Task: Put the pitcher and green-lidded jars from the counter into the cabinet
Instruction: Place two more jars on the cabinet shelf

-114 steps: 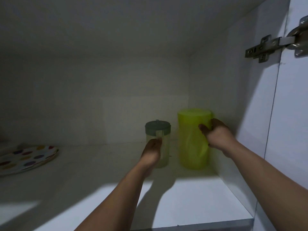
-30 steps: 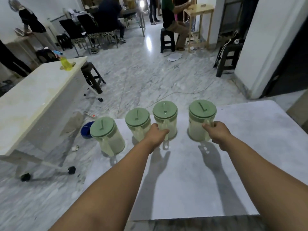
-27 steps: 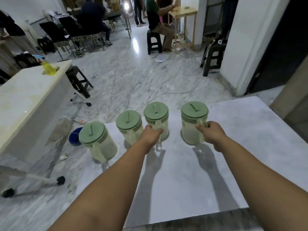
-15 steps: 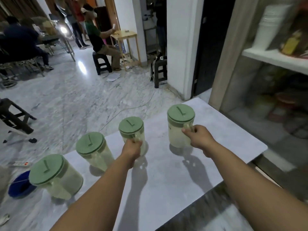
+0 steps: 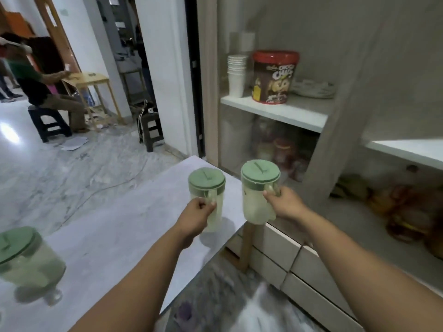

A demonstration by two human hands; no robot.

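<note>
My left hand [image 5: 198, 213] is closed around the handle of a clear jar with a green lid [image 5: 207, 195], held above the right end of the white counter [image 5: 115, 226]. My right hand [image 5: 284, 203] grips the handle of a second green-lidded jar [image 5: 258, 188], which hangs in the air just past the counter's right edge. A third green-lidded jar [image 5: 22, 259] stands on the counter at the far left, partly cut off by the frame. The pitcher and the cabinet are out of view.
Open shelves at the right hold a stack of paper cups [image 5: 236, 75], a red-lidded chocolate tub [image 5: 274, 76] and plates. Drawers [image 5: 285, 257] sit below. A person sits on a stool [image 5: 48, 121] at the back left by a wooden table [image 5: 92, 89].
Both jars have been lifted off the counter and carried to the right. My view has swung right from the row of jars toward the shelves.
</note>
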